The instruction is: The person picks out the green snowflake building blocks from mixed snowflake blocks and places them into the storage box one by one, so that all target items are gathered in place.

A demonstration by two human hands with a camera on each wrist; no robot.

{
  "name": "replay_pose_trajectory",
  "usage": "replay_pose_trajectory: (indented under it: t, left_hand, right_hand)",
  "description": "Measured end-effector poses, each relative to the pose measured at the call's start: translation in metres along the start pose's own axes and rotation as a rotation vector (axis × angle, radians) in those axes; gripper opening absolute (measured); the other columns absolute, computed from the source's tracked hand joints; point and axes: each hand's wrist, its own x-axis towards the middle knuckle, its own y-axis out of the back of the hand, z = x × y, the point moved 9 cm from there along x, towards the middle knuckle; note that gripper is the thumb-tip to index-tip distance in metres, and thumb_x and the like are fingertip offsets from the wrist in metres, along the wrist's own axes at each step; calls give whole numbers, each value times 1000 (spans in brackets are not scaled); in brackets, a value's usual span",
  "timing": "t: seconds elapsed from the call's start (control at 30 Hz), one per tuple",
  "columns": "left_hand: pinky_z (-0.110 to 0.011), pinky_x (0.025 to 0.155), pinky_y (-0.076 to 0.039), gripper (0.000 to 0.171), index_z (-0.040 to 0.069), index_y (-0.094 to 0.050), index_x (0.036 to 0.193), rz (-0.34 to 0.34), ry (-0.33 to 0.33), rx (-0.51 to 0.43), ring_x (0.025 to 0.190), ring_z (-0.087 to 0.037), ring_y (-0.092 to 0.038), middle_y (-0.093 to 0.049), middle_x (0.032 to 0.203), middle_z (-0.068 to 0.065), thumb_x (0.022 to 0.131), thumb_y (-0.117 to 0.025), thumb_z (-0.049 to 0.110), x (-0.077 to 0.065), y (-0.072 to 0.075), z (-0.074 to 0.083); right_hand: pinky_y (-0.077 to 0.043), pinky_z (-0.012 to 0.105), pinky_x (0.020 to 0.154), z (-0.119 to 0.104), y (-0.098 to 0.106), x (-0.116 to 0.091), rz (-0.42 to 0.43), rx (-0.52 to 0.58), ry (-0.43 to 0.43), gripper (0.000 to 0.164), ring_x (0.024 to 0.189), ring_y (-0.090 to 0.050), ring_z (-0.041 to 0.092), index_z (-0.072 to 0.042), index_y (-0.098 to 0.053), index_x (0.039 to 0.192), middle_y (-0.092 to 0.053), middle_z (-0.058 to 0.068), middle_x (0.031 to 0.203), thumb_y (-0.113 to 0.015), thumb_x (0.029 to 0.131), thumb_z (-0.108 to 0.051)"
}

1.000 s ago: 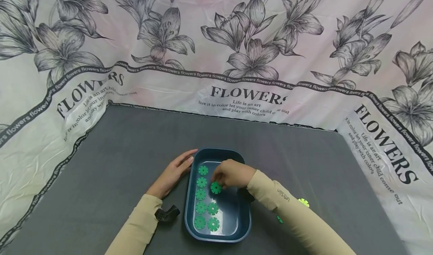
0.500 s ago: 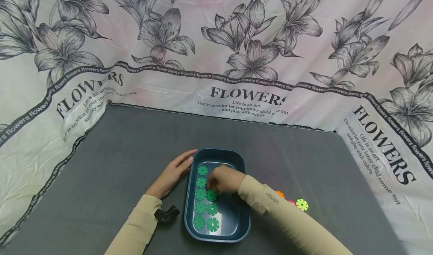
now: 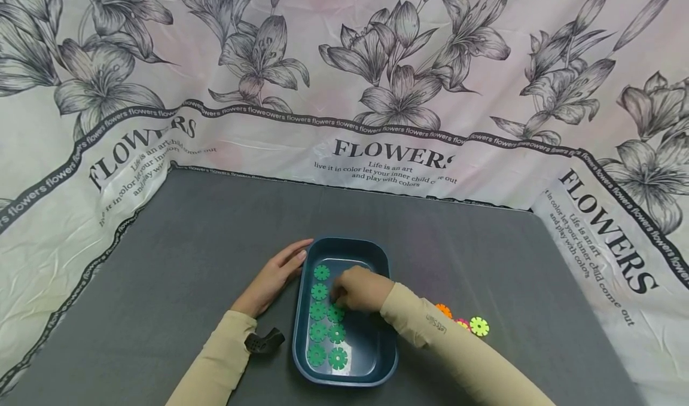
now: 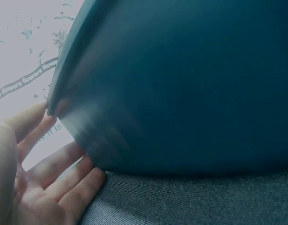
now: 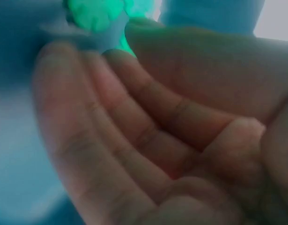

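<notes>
A dark blue tray (image 3: 371, 349) stands lengthwise before me, holding green notched discs in two rows along its left side. The left row runs from a disc (image 3: 322, 272) near the far end down to the near end. My left hand (image 3: 273, 277) rests against the tray's left wall, its fingers extended along the outside in the left wrist view. Inside the tray, my right hand (image 3: 362, 289) is close over the uppermost disc (image 3: 335, 315) of the second row and partly covers it. In the right wrist view a gap separates thumb from fingers, with green discs (image 5: 94, 11) just beyond the fingertips.
On the grey table (image 3: 226, 214), right of the tray, lie an orange disc (image 3: 444, 310), a pink disc (image 3: 462, 323) and a yellow disc (image 3: 479, 326), partly behind the right sleeve (image 3: 430, 322). A flower-printed cloth (image 3: 269, 137) encloses the table's back and sides.
My right hand has lowered a green disc into the second row, just above the other two, and let it go. The left hand has stayed at the tray's side.
</notes>
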Motion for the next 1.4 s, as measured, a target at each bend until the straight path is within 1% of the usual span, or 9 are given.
replay_pose_trajectory:
  t: [0.2, 0.27, 0.37, 0.53, 0.73, 0.93, 1.13, 1.27, 1.4]
  left_hand:
    - [-50, 112, -32, 48, 34, -47, 139, 5, -5, 11, 134, -20, -41, -40, 148, 2, 95, -51, 52, 1, 0, -1]
    - [-50, 112, -32, 47, 34, -47, 139, 8, -8, 16, 134, -20, -41, -40, 148, 2, 95, -51, 51, 1, 1, -1]
    - [-50, 112, -32, 47, 33, -47, 139, 8, -12, 20, 134, -21, -42, -40, 148, 2, 96, -50, 51, 1, 1, -1]
    - [-49, 112, -32, 48, 33, -47, 139, 5, -10, 19, 134, -21, -42, -40, 148, 1, 95, -51, 51, 0, 1, -2]
    - [-49, 112, -32, 47, 34, -47, 138, 17, -9, 25, 134, -20, -41, -40, 148, 2, 95, -51, 51, 0, 2, 0]
    - [-48, 112, -33, 47, 34, -47, 138, 14, -5, 30, 134, -20, -41, -40, 148, 2, 95, -52, 51, -1, 1, 1]
    - [-48, 112, -33, 48, 35, -46, 140, 3, -14, 26, 134, -21, -41, -39, 148, 2, 95, -51, 51, -1, 0, 0]
    - [-47, 112, -33, 49, 34, -46, 139, 6, -12, 16, 133, -21, -42, -41, 147, 1, 94, -52, 52, 0, 1, -2]
    - [-47, 112, -34, 49, 35, -47, 139, 10, -3, 11, 132, -21, -44, -43, 146, 1, 94, -52, 53, 1, 1, -3]
  right_hand:
    - [-47, 20, 59, -8, 54, -44, 260, -89, 15, 16, 64, -53, 5, 0, -71, 98, -67, 3, 80, -64, 92, -12]
    - [-48, 21, 60, -4, 69, -64, 334, -100, -12, 14, 66, -52, 5, -1, -70, 98, -65, 0, 80, -65, 91, -12]
    - [-50, 23, 63, 9, 77, -91, 386, -89, -73, 11, 67, -54, 3, -4, -69, 98, -65, -2, 82, -66, 91, -11]
    - [-52, 26, 63, 41, 61, -124, 375, -40, -175, 12, 69, -59, 4, -4, -67, 101, -68, -2, 85, -65, 90, -9]
    - [-51, 29, 62, 88, 34, -157, 361, -26, -346, 18, 76, -60, 14, -3, -67, 104, -67, 4, 89, -67, 86, -1]
    - [-44, 27, 60, 117, 4, -189, 312, 16, -485, 24, 73, -51, 11, -12, -61, 92, -58, -1, 84, -79, 77, -16]
    - [-41, 22, 58, 118, -13, -200, 373, -53, -462, 33, 69, -44, 6, -15, -55, 86, -48, -5, 78, -84, 70, -18]
    - [-40, 22, 56, 115, -13, -200, 420, -42, -428, 32, 66, -43, 4, -14, -52, 82, -47, -6, 74, -82, 72, -11]
    - [-44, 21, 56, 112, -6, -201, 463, 5, -424, 27, 65, -49, 1, -15, -55, 81, -54, -7, 73, -79, 75, -4]
